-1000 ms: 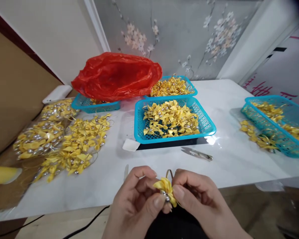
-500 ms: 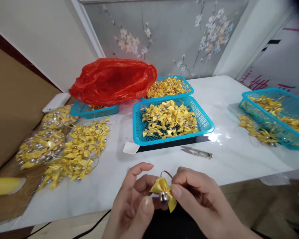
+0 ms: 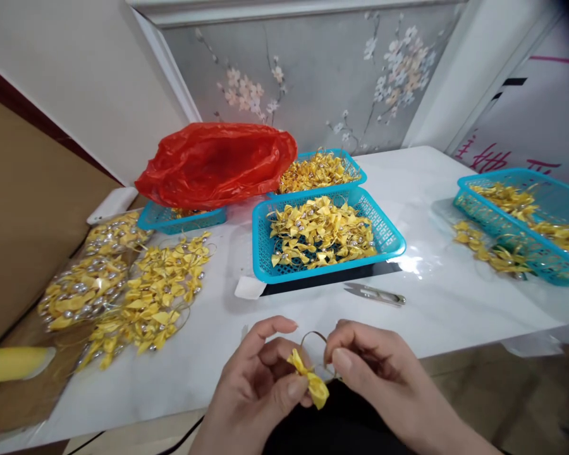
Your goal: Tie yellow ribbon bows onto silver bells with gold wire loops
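A small yellow ribbon bow (image 3: 317,388) is pinched between the thumb and fingers of my left hand (image 3: 260,379). Its silver bell is out of sight from this side. From the bow a thin gold cord (image 3: 313,335) loops up and across to my right hand (image 3: 374,370), whose thumb and forefinger are closed on it. Both hands are in front of the table's near edge. Beyond them on the white table lie small thread snips (image 3: 375,294).
A blue basket (image 3: 329,272) of yellow bows stands mid-table, another basket (image 3: 358,174) behind it. A red plastic bag (image 3: 213,167) rests on a third basket (image 3: 183,224). Piled bows (image 3: 156,291) lie left, beside bagged ones (image 3: 83,284). One more basket (image 3: 516,227) stands right.
The bow has turned over in my left hand, and the bell no longer shows. My left thumb has closed on the bow; my right fingers have moved off it to the cord.
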Available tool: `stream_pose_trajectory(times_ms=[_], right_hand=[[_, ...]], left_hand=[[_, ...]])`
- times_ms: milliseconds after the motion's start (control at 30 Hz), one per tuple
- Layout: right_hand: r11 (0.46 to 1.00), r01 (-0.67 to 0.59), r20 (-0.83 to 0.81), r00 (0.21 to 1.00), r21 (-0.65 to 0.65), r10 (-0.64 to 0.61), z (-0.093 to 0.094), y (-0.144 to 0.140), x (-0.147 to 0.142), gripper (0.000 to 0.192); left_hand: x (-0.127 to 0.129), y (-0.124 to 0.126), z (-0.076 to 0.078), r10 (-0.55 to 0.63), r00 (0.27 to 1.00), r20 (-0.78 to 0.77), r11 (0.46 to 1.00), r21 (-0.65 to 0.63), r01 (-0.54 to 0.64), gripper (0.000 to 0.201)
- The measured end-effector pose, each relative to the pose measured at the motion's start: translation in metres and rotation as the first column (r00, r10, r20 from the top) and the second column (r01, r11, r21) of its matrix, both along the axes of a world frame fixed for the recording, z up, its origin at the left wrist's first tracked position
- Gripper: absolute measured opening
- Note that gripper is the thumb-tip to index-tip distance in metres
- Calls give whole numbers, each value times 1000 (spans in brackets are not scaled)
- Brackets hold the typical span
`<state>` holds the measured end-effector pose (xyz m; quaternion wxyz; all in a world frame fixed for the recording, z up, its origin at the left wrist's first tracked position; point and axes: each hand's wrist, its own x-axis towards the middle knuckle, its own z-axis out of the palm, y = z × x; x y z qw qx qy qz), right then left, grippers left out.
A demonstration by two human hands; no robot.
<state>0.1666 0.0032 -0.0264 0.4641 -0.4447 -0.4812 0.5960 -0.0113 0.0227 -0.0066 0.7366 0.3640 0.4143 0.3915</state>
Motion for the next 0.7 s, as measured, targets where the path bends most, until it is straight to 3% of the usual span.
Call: stream_pose_trajectory(times_ms=[200, 367, 533, 700], right_hand=[[995, 100, 123, 988, -17, -97, -9, 9, 15, 31], [997, -29, 77, 997, 68, 24, -6, 13, 5, 30], [978, -85, 63, 995, 193, 74, 5, 19, 0, 26], [955, -81, 237, 971, 284, 11, 11, 25, -1, 20]], left_hand=[[-8, 5, -1, 59, 987, 152, 984, -178, -32, 36], [-4, 3, -2, 90, 961, 262, 953, -302, -7, 27], [-1, 3, -2, 95, 960, 264, 946, -325, -4, 27], [1, 2, -7, 49, 978, 205, 944, -330, 22, 22]])
